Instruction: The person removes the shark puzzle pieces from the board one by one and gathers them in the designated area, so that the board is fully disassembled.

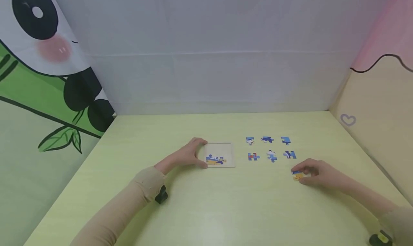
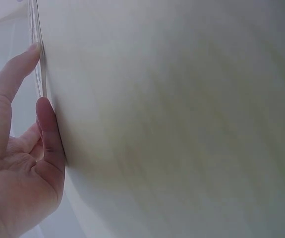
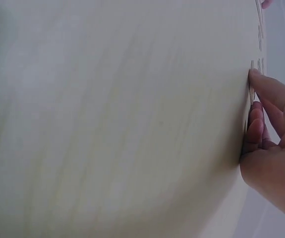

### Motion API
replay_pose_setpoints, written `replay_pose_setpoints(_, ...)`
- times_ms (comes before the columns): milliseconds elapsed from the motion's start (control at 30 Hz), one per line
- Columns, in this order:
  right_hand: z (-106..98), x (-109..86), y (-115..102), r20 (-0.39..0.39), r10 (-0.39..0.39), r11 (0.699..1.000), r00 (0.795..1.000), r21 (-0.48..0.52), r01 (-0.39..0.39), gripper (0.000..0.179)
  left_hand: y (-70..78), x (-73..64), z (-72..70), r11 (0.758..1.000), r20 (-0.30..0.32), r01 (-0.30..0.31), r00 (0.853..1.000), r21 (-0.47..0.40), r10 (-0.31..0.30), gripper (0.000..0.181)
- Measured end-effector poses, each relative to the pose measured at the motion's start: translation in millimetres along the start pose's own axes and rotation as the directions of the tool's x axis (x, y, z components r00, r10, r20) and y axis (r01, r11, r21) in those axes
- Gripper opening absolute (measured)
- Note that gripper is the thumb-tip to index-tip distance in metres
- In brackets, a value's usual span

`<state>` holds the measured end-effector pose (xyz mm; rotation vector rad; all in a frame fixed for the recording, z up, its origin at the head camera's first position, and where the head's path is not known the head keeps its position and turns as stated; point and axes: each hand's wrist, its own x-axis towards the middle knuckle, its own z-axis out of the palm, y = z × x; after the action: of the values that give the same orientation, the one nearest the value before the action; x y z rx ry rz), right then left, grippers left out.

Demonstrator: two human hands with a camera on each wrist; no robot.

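Note:
My left hand (image 1: 187,153) holds the left side of a square puzzle tray (image 1: 222,149), thumb at the near corner and fingertips at the far one. Joined puzzle pieces (image 1: 215,160) in yellow, white and blue lie along the tray's near edge. In the left wrist view, the left hand (image 2: 26,153) has its fingertips against the tray's thin edge (image 2: 38,64). To the right, my right hand (image 1: 317,174) pinches a blue and yellow puzzle piece (image 1: 297,175) between thumb and fingers, low over the table. The right wrist view shows the right hand (image 3: 276,129) close to the tabletop.
Loose pieces lie in two rows between the hands: a far row with a dark blue piece (image 1: 267,139) in the middle, and a nearer row starting with a red and blue piece (image 1: 253,156). The pale table (image 1: 206,203) meets a white wall (image 1: 206,81) behind.

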<state>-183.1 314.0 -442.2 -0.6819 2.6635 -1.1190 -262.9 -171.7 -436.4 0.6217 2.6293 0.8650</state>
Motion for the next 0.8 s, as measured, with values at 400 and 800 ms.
replay_pose_setpoints(400, 1, 0.3, -2, 0.007, 0.046, 0.999, 0.999, -0.002, -0.046, 0.036, -1.9, 1.6, 0.3, 1.000, -0.011, -0.027, 1.000, -0.013, 0.027, 0.090)
replay_pose_setpoints(800, -7, 25.7, -29, 0.028, 0.090, 0.996, 0.996, -0.031, -0.090, 0.047, -5.4, 4.4, 1.9, 1.000, -0.001, -0.018, 1.000, -0.003, 0.018, 0.091)
